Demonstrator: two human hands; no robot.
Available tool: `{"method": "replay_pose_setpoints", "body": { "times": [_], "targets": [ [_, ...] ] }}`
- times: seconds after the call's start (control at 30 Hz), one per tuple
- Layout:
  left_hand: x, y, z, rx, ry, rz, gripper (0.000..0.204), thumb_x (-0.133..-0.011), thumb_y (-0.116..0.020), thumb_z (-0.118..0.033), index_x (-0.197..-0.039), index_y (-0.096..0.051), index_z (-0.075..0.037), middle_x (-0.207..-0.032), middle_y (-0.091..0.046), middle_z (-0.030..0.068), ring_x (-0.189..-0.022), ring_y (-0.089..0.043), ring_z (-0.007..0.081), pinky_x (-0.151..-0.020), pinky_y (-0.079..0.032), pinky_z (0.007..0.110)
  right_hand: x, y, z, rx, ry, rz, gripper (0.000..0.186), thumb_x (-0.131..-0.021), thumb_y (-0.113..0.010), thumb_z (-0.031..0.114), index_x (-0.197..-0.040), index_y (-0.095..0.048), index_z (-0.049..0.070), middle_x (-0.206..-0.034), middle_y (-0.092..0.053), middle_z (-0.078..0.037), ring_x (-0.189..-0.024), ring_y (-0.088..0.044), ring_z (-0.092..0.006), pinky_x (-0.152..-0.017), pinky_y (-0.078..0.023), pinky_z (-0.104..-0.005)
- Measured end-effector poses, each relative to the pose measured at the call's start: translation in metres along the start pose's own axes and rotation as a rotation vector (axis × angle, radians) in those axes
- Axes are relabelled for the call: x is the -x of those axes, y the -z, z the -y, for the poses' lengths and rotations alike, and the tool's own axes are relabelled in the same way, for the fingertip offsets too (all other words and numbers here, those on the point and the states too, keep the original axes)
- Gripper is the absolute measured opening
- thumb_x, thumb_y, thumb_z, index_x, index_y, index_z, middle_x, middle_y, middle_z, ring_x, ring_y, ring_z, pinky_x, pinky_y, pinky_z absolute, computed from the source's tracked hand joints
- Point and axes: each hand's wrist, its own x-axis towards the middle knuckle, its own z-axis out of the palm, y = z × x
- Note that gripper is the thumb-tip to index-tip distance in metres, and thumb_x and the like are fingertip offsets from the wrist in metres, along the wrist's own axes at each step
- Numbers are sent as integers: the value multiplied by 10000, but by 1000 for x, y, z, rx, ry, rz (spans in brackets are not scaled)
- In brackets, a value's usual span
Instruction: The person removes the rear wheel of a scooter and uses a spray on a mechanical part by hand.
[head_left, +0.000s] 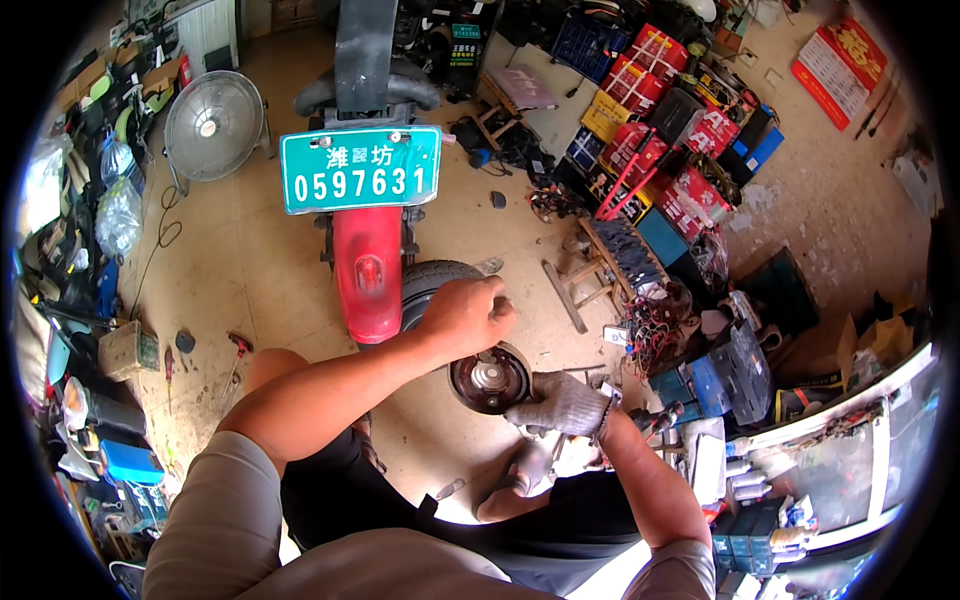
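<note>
A round dark drum brake plate [489,377] with a silvery centre is held a little above the floor, in front of my knees. My right hand [562,402], in a grey knit glove, grips its right and lower edge. Over the far rim of the plate is my bare left hand [470,315], its fingers curled closed; whatever they hold, if anything, is hidden. Just beyond my left wrist stands a black tyre [432,282], partly covered by my arm. Left of it is the red rear mudguard [368,270] of a scooter, below a green number plate [362,170].
A large floor fan [213,125] stands at the far left. A red-handled tool [239,344] and a screwdriver [168,365] lie on the floor to my left. On the right are a low wooden stool [590,275], tangled wires [655,335] and stacked red battery boxes [640,150].
</note>
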Motion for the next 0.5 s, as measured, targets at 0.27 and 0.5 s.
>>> {"method": "replay_pose_setpoints", "body": {
  "times": [0.27, 0.5],
  "targets": [
    [0, 19, -7, 172, -73, 101, 413, -919, -839, -423, -881, -702, -35, -668, -674, 141, -621, -692, 310, -598, -514, 428, 4, 4, -11, 38, 43, -70, 463, -960, -837, 326, -1329, -739, 63, -978, -780, -57, -899, -686, -121, -863, -575, -326],
    [6, 19, -11, 3, -56, 160, 610, -801, -889, -627, -819, -709, -44, -669, -681, 133, -643, -708, 289, -622, -537, 423, 8, 4, -4, 73, 2, -46, 461, -963, -817, 361, -1309, -739, 67, -941, -783, -78, -847, -705, -157, -834, -577, -365]
  ]
}}
